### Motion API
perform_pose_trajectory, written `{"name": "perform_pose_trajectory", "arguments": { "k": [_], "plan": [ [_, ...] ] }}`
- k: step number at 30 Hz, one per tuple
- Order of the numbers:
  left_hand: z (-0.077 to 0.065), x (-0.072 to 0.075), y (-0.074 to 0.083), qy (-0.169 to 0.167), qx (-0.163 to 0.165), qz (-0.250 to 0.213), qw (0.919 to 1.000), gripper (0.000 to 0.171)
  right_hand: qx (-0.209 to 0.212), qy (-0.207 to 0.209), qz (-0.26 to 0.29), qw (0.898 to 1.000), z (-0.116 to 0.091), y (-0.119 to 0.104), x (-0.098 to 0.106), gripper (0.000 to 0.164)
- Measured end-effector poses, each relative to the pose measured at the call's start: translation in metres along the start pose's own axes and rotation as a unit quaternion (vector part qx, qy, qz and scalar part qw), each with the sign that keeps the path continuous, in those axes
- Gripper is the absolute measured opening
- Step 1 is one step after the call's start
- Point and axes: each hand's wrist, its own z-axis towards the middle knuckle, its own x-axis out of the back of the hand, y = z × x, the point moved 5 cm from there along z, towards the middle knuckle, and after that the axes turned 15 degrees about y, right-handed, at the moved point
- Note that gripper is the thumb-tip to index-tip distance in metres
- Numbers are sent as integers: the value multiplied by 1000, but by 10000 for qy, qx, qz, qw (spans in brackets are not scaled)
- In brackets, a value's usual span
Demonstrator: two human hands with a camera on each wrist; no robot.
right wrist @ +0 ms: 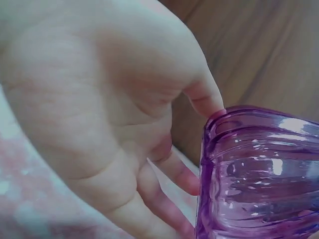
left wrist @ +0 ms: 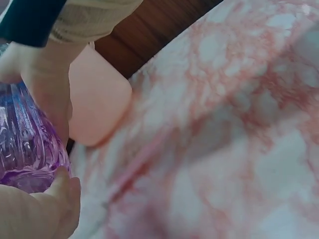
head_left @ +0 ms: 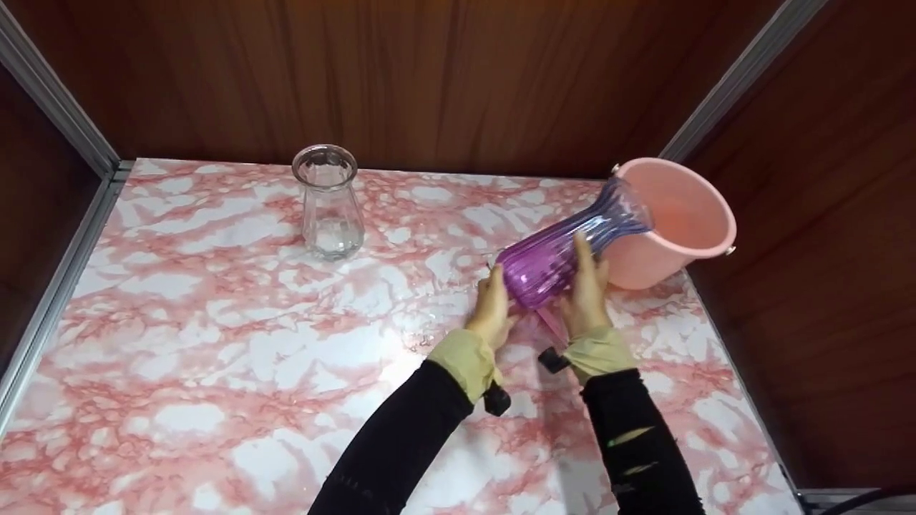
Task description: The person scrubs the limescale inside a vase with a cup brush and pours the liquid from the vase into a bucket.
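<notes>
A ribbed glass vase (head_left: 547, 268), purple at the base and blue toward its flared mouth, is held tilted with the mouth over the near-left rim of a pink bucket (head_left: 644, 265). My left hand (head_left: 492, 307) grips the vase's base end, thumb on the side. Around the vase's body my right hand (head_left: 588, 290) holds it from the near side, its thumb lying along the glass. The right wrist view shows fingertips (right wrist: 187, 181) against the purple base (right wrist: 259, 164). Whether liquid is leaving the mouth, I cannot tell.
A clear glass vase (head_left: 333, 214) stands upright at the back left. On the pink-and-white marbled table (head_left: 215, 322), water drops (head_left: 426, 336) glisten left of my hands. A pink strip (head_left: 551, 325) lies below the held vase. Brown panels (head_left: 429, 86) bound the table's back and sides.
</notes>
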Motion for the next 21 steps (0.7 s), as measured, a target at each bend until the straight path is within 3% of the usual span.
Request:
{"name": "perform_pose_trajectory", "arguments": {
  "k": [7, 13, 18, 19, 21],
  "plan": [
    [20, 32, -2, 79, 56, 269, 9996, 49, 21, -137, -303, 9994, -13, 32, -1, 69],
    [36, 62, 10, 556, -27, 443, 9975, 59, 708, -508, -749, 9934, -33, 40, -19, 73],
    [44, 81, 21, 914, -145, 675, 9934, 55, 1441, -948, -1362, 9755, -50, 42, -35, 91],
    [45, 85, 24, 1005, -306, 887, 9905, 53, 1615, -1072, -1487, 9697, -53, 43, -37, 93],
    [49, 92, 33, 1226, -879, 1557, 9762, 48, 1963, -1266, -1703, 9573, -59, 45, -42, 92]
  ]
}}
